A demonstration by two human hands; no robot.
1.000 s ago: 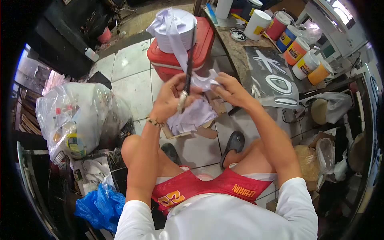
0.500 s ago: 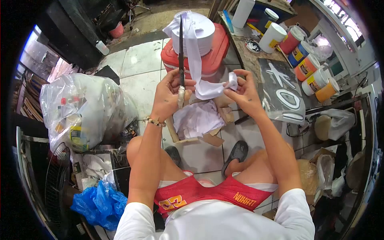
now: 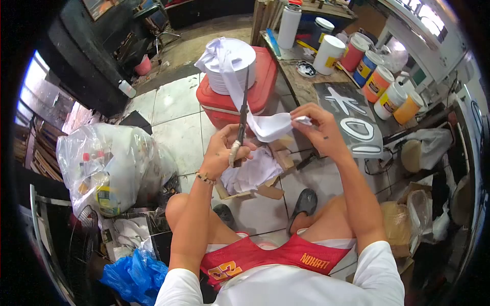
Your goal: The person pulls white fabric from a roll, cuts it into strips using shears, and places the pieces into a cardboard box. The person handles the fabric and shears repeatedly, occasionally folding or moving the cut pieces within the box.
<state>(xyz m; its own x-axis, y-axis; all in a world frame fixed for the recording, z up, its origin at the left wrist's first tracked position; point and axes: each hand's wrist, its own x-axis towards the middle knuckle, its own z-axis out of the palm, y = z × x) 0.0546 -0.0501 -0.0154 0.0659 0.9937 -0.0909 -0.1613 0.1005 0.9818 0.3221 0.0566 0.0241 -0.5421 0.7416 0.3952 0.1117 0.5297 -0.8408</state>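
My left hand [image 3: 224,150] is closed around long, dark scissors [image 3: 243,117] with a pale wrapped handle, their blades pointing up and away. My right hand [image 3: 319,127] pinches the folded end of a white fabric strip [image 3: 273,127] between thumb and fingers. From there the strip sags, passes by the blades and runs up to a big white roll [image 3: 232,66]. That roll sits on a red cooler box [image 3: 265,76]. Below my hands, a cardboard box [image 3: 222,190] holds a heap of white fabric pieces [image 3: 250,171].
At left stands a clear plastic bag [image 3: 115,158] full of containers, with a blue plastic bag [image 3: 135,275] nearer me. On the right, a workbench [image 3: 298,84] carries several paint jars [image 3: 377,84] and a dark lettered sheet [image 3: 349,120].
The scissors have tilted to the right and dropped lower, closer to the strip. My right hand has moved slightly outward and down with the strip's end. The camera view has shifted.
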